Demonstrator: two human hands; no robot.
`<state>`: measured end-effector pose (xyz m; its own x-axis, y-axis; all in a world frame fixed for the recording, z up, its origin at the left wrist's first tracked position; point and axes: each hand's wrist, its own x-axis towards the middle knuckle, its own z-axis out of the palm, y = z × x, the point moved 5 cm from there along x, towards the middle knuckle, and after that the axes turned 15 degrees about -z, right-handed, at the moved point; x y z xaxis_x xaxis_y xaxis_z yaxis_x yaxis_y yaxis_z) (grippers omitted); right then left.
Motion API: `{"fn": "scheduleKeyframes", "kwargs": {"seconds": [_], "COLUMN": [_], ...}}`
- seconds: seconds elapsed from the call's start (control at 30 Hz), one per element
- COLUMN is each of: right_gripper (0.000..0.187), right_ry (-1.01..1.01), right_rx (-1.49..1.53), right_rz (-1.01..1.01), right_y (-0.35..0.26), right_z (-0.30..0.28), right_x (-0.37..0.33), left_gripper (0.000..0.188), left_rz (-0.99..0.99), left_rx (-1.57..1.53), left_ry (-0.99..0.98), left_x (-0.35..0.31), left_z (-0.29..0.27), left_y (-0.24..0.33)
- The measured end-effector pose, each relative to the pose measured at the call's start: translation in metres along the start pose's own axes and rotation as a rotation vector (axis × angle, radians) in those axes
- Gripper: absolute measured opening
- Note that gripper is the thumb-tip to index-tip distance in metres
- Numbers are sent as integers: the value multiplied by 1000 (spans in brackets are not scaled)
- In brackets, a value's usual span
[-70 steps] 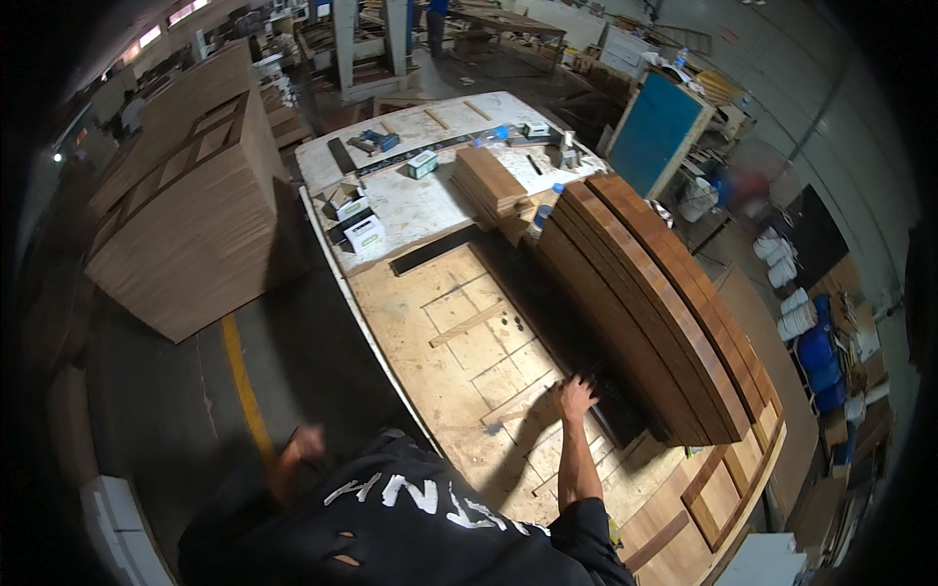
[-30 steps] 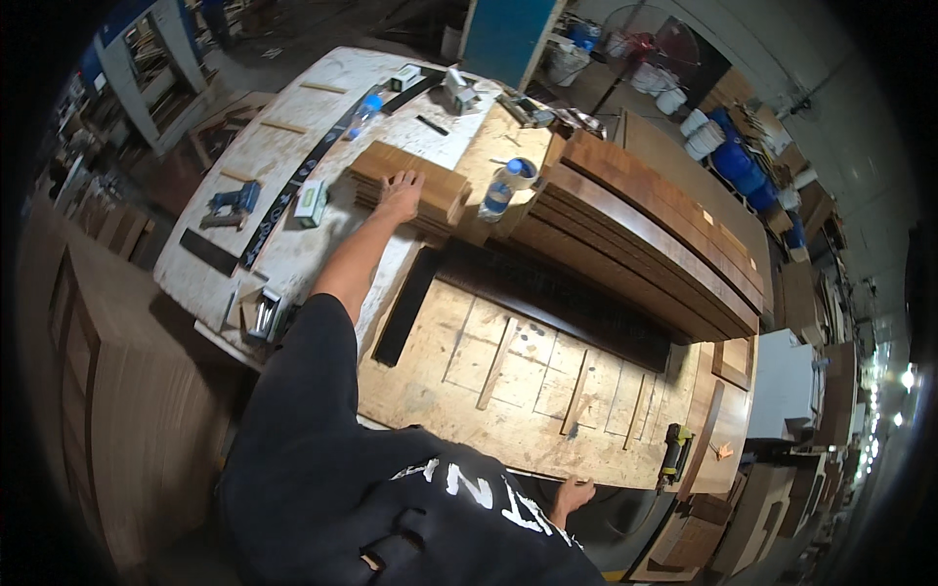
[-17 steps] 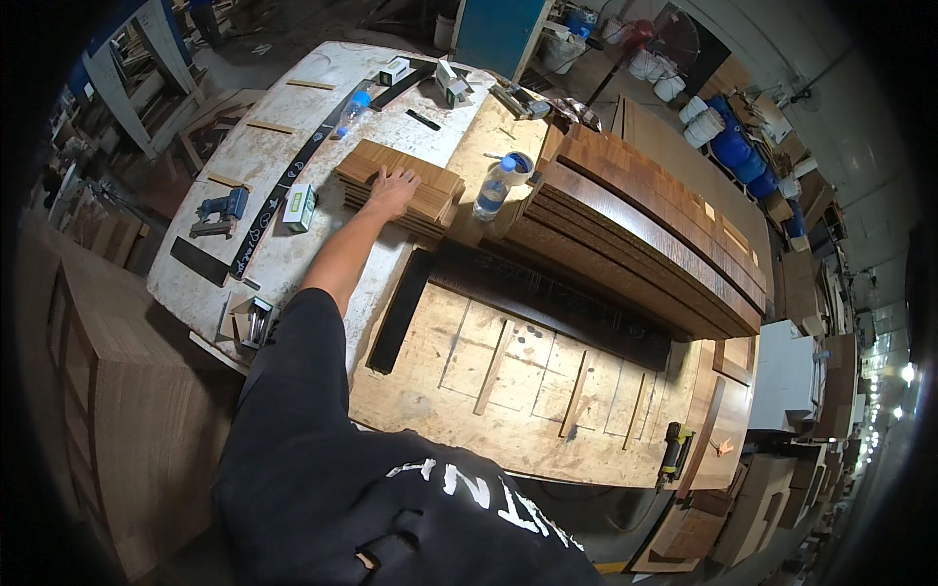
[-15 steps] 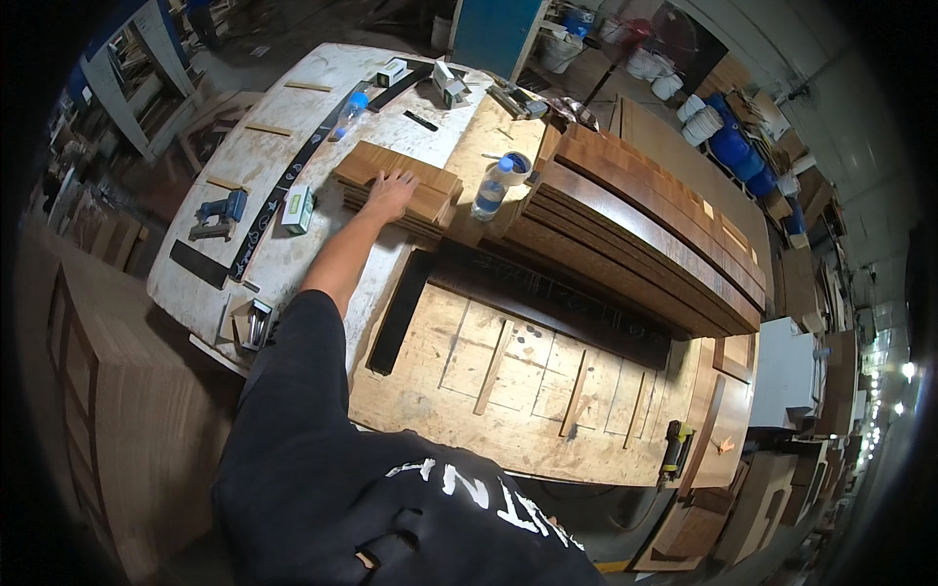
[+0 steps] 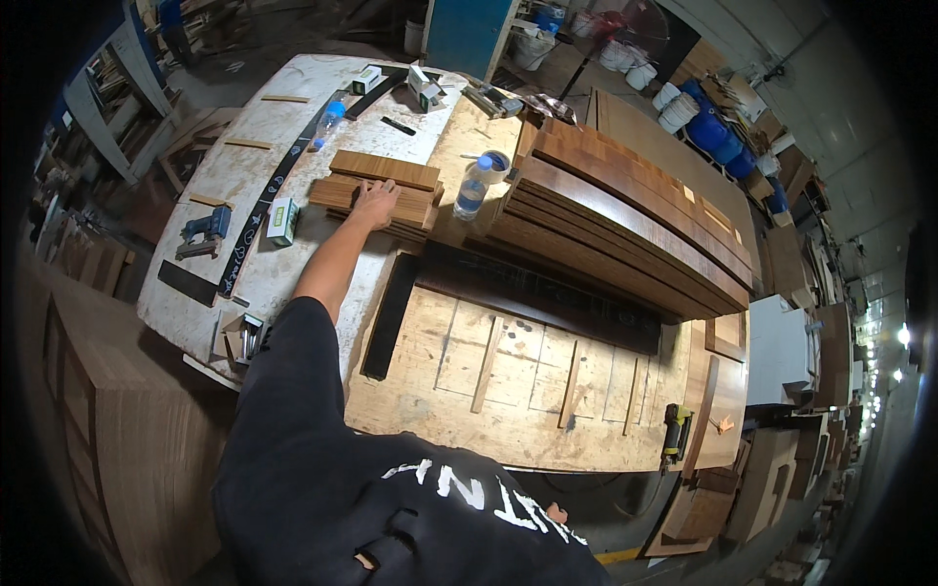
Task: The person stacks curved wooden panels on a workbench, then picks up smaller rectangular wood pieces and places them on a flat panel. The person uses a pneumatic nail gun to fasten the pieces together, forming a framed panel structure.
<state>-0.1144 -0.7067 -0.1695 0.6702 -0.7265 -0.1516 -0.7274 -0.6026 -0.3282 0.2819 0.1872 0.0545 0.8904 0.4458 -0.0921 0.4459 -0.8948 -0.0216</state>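
My left hand [image 5: 373,205] reaches out over a short stack of brown wooden boards [image 5: 415,208]. Its fingers are spread on the top of the stack, at the near edge of a lighter board [image 5: 386,169] lying along the far side. To the right of the stack stands a clear water bottle with a blue cap [image 5: 472,190], beside a round cup-like container [image 5: 496,164]. Only a small patch of my right hand [image 5: 557,513] shows, low beside my black shirt; its fingers are hidden.
Long dark boards [image 5: 625,230] are piled on the right of the worktable. A blue nail gun [image 5: 205,232], a small green-and-white box [image 5: 282,223] and another bottle [image 5: 329,125] lie left. A yellow-black nail gun [image 5: 675,435] hangs at the near right edge.
The lighter top board now sits apart toward the far side, uncovering boards nearer me. My left hand has shifted slightly toward me on the stack. A bit of my right hand shows more clearly.
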Motion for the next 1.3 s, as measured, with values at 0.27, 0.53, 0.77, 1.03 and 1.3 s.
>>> {"fn": "scheduleKeyframes", "kwargs": {"seconds": [0.27,0.53,0.77,1.03,1.3], "right_gripper": [57,60,60,62,65], "right_ry": [-54,-210,-169,-121,-137], "right_rx": [44,31,26,9,174], "right_rz": [54,86,83,92,116], "right_y": [14,-35,-43,-38,6], "right_z": [16,4,-14,-13,20], "right_x": [-8,-17,-29,-34,-14], "left_gripper": [69,73,80,98,89], "left_rz": [52,83,170,226,322], "left_rx": [70,59,44,33,1], "left_ry": [-69,-110,-97,-145,58], "left_x": [7,12,22,15,-13], "left_z": [3,15,22,16,0], "left_y": [-3,-18,-10,1,-6]}}
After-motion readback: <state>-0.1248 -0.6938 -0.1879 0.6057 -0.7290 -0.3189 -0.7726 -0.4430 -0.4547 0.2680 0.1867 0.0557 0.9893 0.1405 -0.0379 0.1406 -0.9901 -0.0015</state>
